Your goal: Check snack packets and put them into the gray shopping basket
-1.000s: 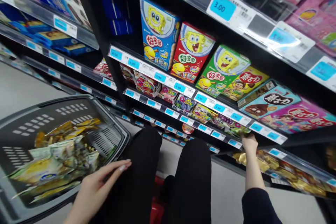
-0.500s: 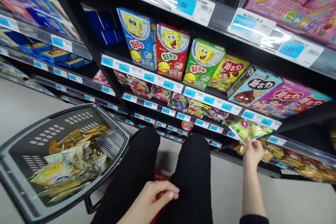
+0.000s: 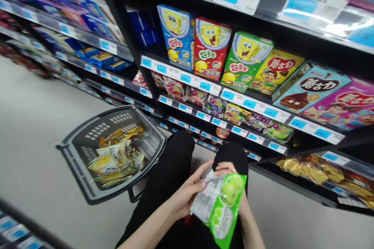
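Note:
Over my knees I hold a green and white candy bag (image 3: 229,212) printed with green fruit, its back side towards me. My left hand (image 3: 187,196) grips the bag's left edge, thumb on the front and index finger stretched past it. My right hand (image 3: 225,168) is mostly behind the bag; its curled fingers show above the top edge, holding it from the far side. A shopping basket (image 3: 87,181) stands on the floor left of my legs. Inside it lie several snack bags (image 3: 117,163), some pale green and yellow, others gold.
Shelves ahead carry blue (image 3: 177,39), red (image 3: 210,48) and green snack boxes (image 3: 247,62). Lower down are small candy bags (image 3: 277,130), and gold-wrapped packs (image 3: 314,171) sit at the lower right. Another shelf edge (image 3: 26,223) shows at bottom left. Pale floor (image 3: 37,136) surrounds the basket.
My right hand has brought the green candy bag from the shelf front to my lap and turned it over. My left hand has taken hold too. The view has shifted left.

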Demonstrator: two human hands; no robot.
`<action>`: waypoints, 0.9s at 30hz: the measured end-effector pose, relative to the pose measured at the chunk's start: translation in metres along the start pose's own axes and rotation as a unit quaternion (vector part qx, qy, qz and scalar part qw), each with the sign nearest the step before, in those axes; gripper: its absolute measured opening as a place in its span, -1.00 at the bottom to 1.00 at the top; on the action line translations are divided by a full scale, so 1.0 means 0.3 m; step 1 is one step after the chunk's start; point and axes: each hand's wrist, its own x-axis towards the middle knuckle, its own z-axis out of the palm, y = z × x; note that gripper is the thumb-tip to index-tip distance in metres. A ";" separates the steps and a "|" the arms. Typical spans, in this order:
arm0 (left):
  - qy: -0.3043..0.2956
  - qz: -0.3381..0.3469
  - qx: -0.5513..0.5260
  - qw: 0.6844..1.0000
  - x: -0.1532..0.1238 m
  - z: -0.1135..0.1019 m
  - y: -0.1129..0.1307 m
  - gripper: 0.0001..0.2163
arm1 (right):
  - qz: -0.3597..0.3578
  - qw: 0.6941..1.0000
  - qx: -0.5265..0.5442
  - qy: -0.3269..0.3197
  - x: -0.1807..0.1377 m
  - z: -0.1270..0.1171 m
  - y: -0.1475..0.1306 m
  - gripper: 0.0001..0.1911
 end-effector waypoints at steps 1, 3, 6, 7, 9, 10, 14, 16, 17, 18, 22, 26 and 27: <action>0.010 0.028 0.028 0.999 -0.008 -0.011 0.008 -0.29 | 0.005 1.000 -0.004 -0.001 0.003 -0.013 -0.011 -0.81; 0.030 0.089 0.085 0.992 -0.024 -0.033 0.021 -0.39 | 0.025 0.999 0.013 0.015 -0.005 -0.042 -0.029 -0.61; 0.040 0.146 0.135 0.979 -0.047 -0.054 0.040 -0.51 | 0.048 0.998 0.039 -0.017 -0.039 -0.075 -0.059 -0.38; 0.034 0.151 0.144 0.977 -0.055 -0.057 0.046 -0.51 | 0.055 0.997 0.037 -0.036 -0.051 -0.081 -0.069 -0.33; 0.018 0.154 0.158 0.975 -0.068 -0.059 0.054 -0.47 | 0.067 0.996 0.025 -0.056 -0.071 -0.086 -0.087 -0.23; 0.013 0.158 0.165 0.974 -0.073 -0.059 0.056 -0.46 | 0.068 0.996 0.016 -0.060 -0.076 -0.086 -0.092 -0.20; 0.044 0.190 0.210 0.958 -0.083 -0.067 0.048 -0.57 | 0.050 0.992 -0.076 -0.086 -0.073 -0.088 -0.098 -0.46; 0.074 0.227 0.276 0.931 -0.086 -0.076 0.042 -0.62 | 0.030 0.987 -0.140 -0.078 -0.066 -0.089 -0.098 -0.66; 0.084 0.249 0.321 0.910 -0.089 -0.080 0.041 -0.63 | 0.016 0.984 -0.162 -0.066 -0.063 -0.088 -0.099 -0.70; 0.088 0.274 0.366 0.885 -0.091 -0.084 0.040 -0.64 | 0.000 0.982 -0.178 -0.054 -0.062 -0.086 -0.100 -0.72; 0.086 0.376 0.462 0.798 -0.101 -0.087 0.044 -0.72 | -0.077 0.975 -0.208 -0.012 -0.061 -0.069 -0.111 -0.79; 0.086 0.422 0.481 0.764 -0.104 -0.073 0.045 -0.76 | -0.163 0.961 -0.222 0.010 -0.059 -0.049 -0.117 -0.86; 0.090 0.428 0.483 0.758 -0.103 -0.070 0.045 -0.77 | -0.179 0.957 -0.229 0.012 -0.059 -0.044 -0.116 -0.87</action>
